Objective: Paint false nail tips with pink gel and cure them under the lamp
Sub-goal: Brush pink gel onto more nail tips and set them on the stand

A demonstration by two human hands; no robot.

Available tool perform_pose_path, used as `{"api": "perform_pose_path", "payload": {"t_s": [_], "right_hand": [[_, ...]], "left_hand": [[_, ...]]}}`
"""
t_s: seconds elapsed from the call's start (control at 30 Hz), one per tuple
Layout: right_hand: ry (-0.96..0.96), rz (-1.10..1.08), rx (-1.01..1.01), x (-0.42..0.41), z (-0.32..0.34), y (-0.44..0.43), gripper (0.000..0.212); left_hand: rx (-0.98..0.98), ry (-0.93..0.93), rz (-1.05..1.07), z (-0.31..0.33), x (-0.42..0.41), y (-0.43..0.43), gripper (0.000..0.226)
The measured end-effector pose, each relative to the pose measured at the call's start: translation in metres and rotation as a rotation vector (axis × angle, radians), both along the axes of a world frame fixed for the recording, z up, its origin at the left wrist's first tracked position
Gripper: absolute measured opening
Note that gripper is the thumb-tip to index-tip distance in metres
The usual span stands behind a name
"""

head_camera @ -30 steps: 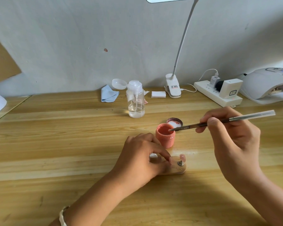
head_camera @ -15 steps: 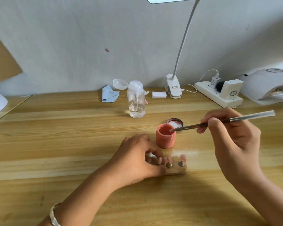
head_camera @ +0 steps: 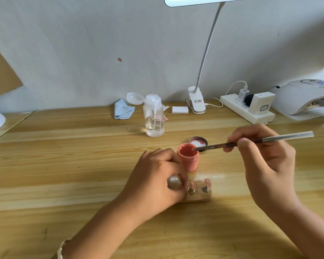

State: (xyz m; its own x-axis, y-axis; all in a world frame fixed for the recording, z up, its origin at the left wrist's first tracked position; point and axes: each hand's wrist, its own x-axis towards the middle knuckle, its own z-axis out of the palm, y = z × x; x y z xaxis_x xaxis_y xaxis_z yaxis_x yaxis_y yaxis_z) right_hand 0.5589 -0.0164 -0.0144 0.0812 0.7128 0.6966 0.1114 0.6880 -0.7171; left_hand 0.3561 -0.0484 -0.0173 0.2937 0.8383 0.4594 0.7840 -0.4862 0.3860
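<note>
Loading the brush (head_camera: 251,142) is judged the step in hand: pinched in the right hand (head_camera: 266,165), its tip is dipped in the gel pot (head_camera: 188,158) at frame centre. Excess should be wiped off on the rim. Just below, the nail stand (head_camera: 200,196) is gripped by the curled fingers of the left hand (head_camera: 153,182).

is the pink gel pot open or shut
Open. The pot is uncovered: pink gel shows inside, the brush tip reaches into its mouth, and a lid lies behind it.

gel pot (head_camera: 189,163) behind nail stand (head_camera: 200,197) | lid (head_camera: 198,141) behind gel pot | brush (head_camera: 251,141) tip in gel pot
</note>
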Motion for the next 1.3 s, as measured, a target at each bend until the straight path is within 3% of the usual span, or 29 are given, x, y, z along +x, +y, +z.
{"api": "perform_pose_path", "payload": {"t_s": [0.17,0.33,0.77,1.3], "right_hand": [[-0.035,0.059,0.041,0.0005,0.0024,-0.004,0.019],[-0.122,0.109,0.109,-0.0004,-0.0004,-0.0061,0.017],[-0.243,0.135,0.109,-0.0027,-0.0024,-0.0085,0.019],[-0.237,0.108,0.144,-0.0004,-0.0005,-0.0089,0.019]], "left_hand": [[-0.054,-0.486,0.011,0.0054,-0.0034,-0.0022,0.014],[-0.186,-0.673,0.057,0.0048,-0.0039,0.0012,0.021],[-0.218,-0.707,0.083,0.004,-0.004,0.0034,0.022],[-0.229,-0.754,0.079,0.0062,-0.003,0.0036,0.014]]}}
